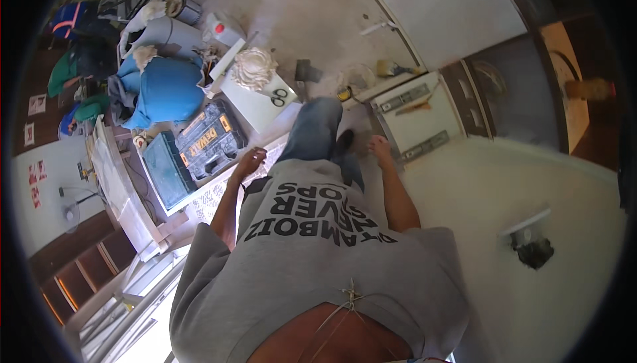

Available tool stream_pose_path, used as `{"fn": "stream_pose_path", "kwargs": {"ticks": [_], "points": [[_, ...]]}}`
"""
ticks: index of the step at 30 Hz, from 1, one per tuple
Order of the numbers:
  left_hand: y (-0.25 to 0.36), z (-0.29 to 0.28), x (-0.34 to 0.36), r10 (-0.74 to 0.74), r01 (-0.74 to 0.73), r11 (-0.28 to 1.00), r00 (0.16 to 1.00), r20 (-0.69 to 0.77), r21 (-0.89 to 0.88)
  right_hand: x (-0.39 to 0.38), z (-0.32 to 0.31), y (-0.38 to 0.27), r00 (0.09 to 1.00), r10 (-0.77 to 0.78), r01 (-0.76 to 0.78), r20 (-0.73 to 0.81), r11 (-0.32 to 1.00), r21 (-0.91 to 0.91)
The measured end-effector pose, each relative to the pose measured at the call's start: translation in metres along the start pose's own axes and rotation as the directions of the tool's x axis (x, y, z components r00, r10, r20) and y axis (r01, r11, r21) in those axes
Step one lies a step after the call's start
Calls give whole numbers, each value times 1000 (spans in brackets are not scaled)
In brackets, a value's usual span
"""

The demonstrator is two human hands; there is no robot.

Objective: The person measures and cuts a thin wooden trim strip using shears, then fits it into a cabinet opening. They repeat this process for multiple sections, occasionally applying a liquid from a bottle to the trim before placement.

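My left hand (pixel 251 162) hangs by my left thigh with its fingers curled in and nothing visible in them. It is nearest to a black and yellow tool case (pixel 211 139), apart from it. My right hand (pixel 380 148) is raised on the right of my legs, its fingers bent closed and no object showing. Beside it lies a pale panel (pixel 434 112) with two metal drawer slides (pixel 426 145). A small black and yellow tape measure (pixel 344 93) rests beyond my knee.
A teal case (pixel 167 170) stands beside the tool case. Scissors (pixel 279 97) and a ruffled cream object (pixel 253 68) lie on a white board. Behind are a blue sack (pixel 169 91) and a red-capped jug (pixel 224 29). A brush (pixel 395 68) lies ahead; a pale wall (pixel 458 197) rises right.
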State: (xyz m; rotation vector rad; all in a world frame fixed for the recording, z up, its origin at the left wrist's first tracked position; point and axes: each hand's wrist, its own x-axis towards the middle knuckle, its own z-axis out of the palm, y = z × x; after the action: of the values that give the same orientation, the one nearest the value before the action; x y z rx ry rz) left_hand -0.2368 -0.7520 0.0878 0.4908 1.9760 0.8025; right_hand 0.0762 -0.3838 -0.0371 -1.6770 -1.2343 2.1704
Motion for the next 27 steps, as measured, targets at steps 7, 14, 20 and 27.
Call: {"fn": "stream_pose_path", "kwargs": {"ticks": [7,14,20,27], "points": [[51,-23,-3,20,-20,1000,1000,16,13,-21,16,11,995,99,-101,26,990,102],[81,-30,27,25,-23,997,1000,19,-68,25,4,40,999,38,-40,-22,997,-60],[160,-57,78,42,-47,992,998,46,114,68,35,-19,994,-45,58,100,990,-129],[276,-136,197,228,-219,957,973,-27,190,206,148,-271,946,-130,148,296,988,-40]]}}
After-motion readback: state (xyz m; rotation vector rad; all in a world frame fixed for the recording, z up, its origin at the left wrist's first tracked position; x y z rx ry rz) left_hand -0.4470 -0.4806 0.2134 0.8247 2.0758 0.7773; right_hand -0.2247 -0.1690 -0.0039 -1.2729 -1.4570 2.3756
